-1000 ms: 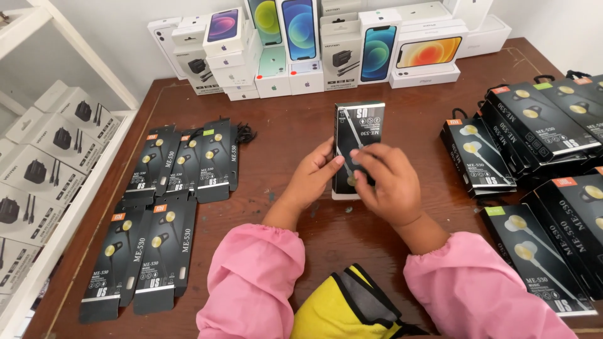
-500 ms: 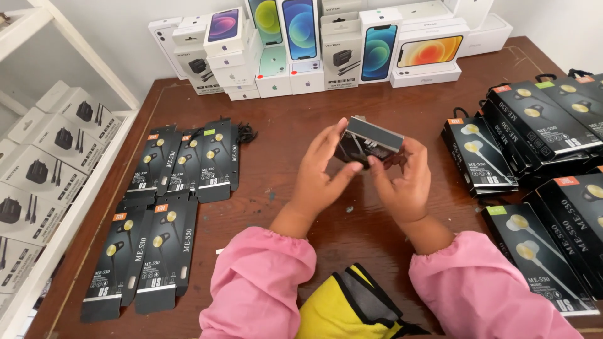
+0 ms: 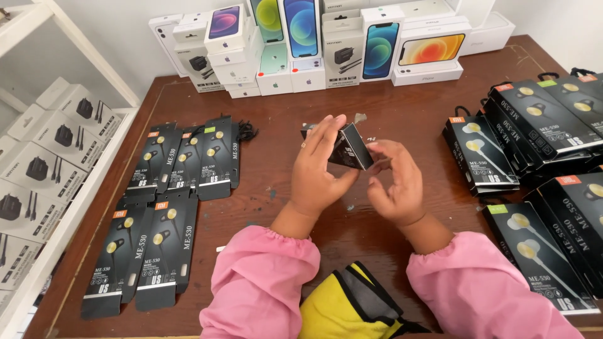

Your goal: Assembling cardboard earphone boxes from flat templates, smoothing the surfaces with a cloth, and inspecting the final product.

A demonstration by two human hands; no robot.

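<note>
A slim black earphone box (image 3: pixel 352 149) is lifted above the brown wooden table (image 3: pixel 276 201), end-on towards me, its open end showing a pale rim. My left hand (image 3: pixel 319 168) grips its left side with the fingers stretched over the top. My right hand (image 3: pixel 396 182) holds the right side, thumb and fingers at the box's end. Both arms wear pink sleeves.
Flat black earphone boxes (image 3: pixel 169 188) lie in rows on the left; more are stacked at the right (image 3: pixel 534 144). Phone and charger boxes (image 3: pixel 326 44) line the far edge. A white shelf (image 3: pixel 44 157) with charger boxes stands at the left. A yellow and black bag (image 3: pixel 352 307) sits below.
The box lay flat on the table under both hands; since then both hands have lifted it and turned it end-on, with the end now open towards me.
</note>
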